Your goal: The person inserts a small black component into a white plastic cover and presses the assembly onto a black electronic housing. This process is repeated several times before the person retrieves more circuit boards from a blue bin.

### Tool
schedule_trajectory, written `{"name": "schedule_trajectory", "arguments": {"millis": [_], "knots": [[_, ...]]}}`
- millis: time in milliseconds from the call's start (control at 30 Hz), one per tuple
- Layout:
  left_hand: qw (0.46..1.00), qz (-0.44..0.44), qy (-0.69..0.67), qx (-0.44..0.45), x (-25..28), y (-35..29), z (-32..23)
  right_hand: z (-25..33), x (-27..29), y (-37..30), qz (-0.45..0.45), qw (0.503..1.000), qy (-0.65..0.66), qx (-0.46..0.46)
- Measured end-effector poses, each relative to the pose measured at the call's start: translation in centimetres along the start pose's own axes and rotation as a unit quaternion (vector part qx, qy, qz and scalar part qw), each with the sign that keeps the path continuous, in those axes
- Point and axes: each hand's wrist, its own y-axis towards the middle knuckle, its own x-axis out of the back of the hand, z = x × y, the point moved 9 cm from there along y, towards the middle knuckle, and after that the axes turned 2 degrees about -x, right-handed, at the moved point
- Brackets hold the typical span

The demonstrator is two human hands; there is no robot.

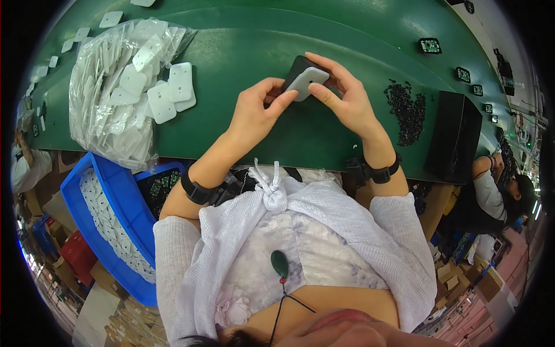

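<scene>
Over the green table, both of my hands hold a small black plastic housing [295,67] with a rounded white cover plate [303,88] lying against it. My left hand [259,107] pinches the pair at its left side and lower corner, thumb on the plate's edge. On the other side my right hand [346,95] has its fingers behind the housing and its thumb on the plate near a small dark hole. A clear plastic bag [95,87] full of similar white plates lies to the left, with a few loose plates [162,103] beside it.
Small black parts lie in a pile [406,111] on the right, near a black box [452,136]. Circuit boards [430,45] are spaced along the green table [243,34]. A blue bin [124,208] of white pieces stands lower left. Other people sit at both sides.
</scene>
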Motion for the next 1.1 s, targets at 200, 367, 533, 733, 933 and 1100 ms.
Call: {"name": "schedule_trajectory", "arguments": {"millis": [200, 367, 533, 733, 933, 1100], "knots": [[0.999, 0.013, -0.014, 0.032, -0.7, -0.5, 0.4, -0.1, 0.0, 0.2, -0.049, 0.998, 0.038, 0.025], [0.996, 0.019, -0.080, 0.026, -0.7, -0.2, -0.4, 1.5, 0.4, 0.9, -0.064, 0.994, 0.054, 0.074], [0.930, -0.100, 0.281, -0.214, 4.1, -0.8, -5.9, 3.8, 4.8, 4.0, -0.136, 0.978, -0.070, 0.139], [0.817, -0.166, 0.502, -0.233, 11.3, -3.5, -7.4, 1.8, 15.2, 10.7, -0.198, 0.962, -0.165, 0.087], [0.819, -0.096, 0.541, -0.164, 12.4, -4.9, -5.5, 0.6, 19.0, 17.2, -0.086, 0.908, -0.404, 0.068], [0.824, -0.087, 0.541, -0.141, 12.3, -4.5, -5.1, -1.6, 19.0, 19.4, 0.022, 0.932, -0.358, -0.062]]}}
